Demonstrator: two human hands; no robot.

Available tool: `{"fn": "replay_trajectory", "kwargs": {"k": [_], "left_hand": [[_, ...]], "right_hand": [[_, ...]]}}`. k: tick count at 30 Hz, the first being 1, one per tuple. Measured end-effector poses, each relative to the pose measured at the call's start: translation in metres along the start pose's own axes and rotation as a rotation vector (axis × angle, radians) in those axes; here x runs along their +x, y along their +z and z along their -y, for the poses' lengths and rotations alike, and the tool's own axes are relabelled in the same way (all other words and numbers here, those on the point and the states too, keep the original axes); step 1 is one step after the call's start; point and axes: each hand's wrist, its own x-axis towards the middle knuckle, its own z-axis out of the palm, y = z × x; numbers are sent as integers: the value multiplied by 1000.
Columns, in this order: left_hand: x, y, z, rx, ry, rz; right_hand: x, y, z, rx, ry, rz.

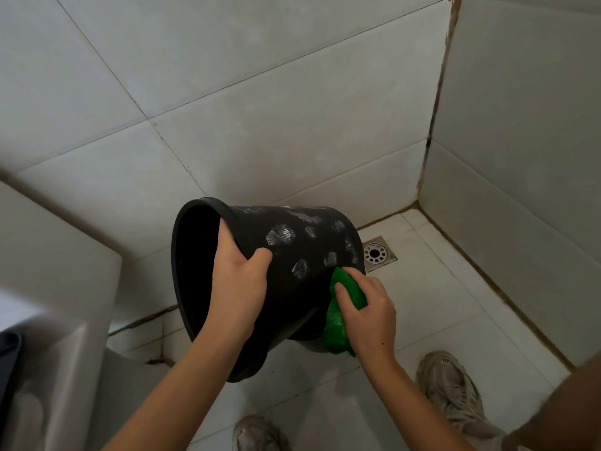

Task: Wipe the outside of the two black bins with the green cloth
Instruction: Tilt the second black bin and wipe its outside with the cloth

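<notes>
A black bin [302, 242] is tilted on its side above the floor, its open mouth facing left. White smudges dot its upper wall. My left hand [239, 288] grips the rim, fingers inside the mouth and thumb on the outer wall. My right hand [367, 312] holds a crumpled green cloth [341, 315] and presses it against the bin's outer wall near the base. Below the tilted bin a dark rounded shape [244, 369] shows; I cannot tell whether it is a second bin.
White tiled walls meet in a corner at the right. A metal floor drain [377, 254] sits in the tiled floor just behind the bin. A white ceramic fixture [58, 288] fills the left side. My two shoes [452, 385] stand at the bottom.
</notes>
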Motion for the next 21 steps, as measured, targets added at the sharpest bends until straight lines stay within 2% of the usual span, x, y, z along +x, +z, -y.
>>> {"fn": "replay_trajectory", "kwargs": {"k": [6,9,13,18,21], "left_hand": [[-15,-9,10,49,128,83],[-18,-14,15,33,108,77],[-19,-18,26,-46,17,54],[-14,-22,29,-88,-18,58],[-14,-21,31,-114,-32,47]], "right_hand": [[-16,0,14,80,-176,-112],[-27,4,18,81,-270,-130],[-37,16,27,4,-364,-73],[-34,24,36,-108,-420,-52],[-21,24,39,-115,-349,-75]]}}
